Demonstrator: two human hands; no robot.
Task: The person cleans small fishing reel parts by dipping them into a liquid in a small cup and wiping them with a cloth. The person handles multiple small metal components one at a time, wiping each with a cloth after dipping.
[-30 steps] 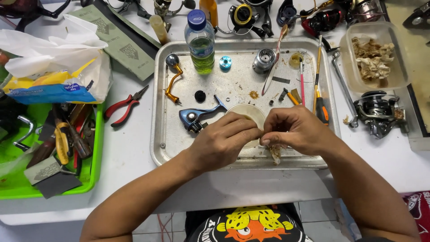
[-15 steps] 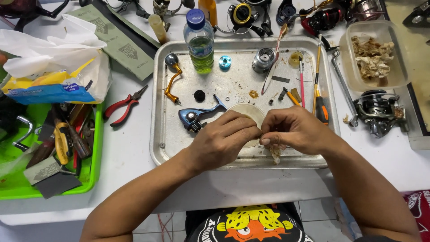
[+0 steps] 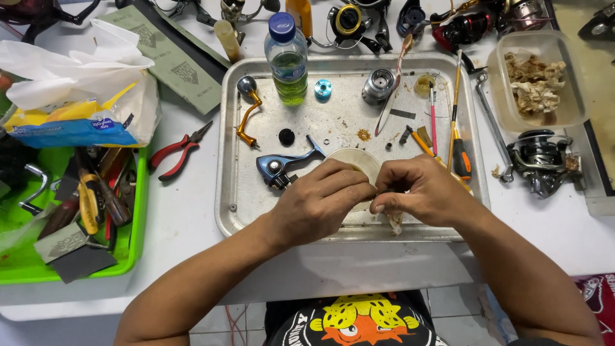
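- Left hand (image 3: 318, 205) and right hand (image 3: 419, 191) meet, fingertips pinched together on a small hidden piece.
- Beneath them: round cream cup (image 3: 352, 160), near edge of metal tray (image 3: 256, 211).

Both forearms angle in from five and seven o'clock, the left hand (image 3: 318, 208) and right hand (image 3: 423, 191) meeting fingertip to fingertip, fingers curled in a pinch.

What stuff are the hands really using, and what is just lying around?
In use: left hand, right hand, small cream cup, scrap of tissue.

Lying about: water bottle, red pliers, gold crank handle, blue reel part.
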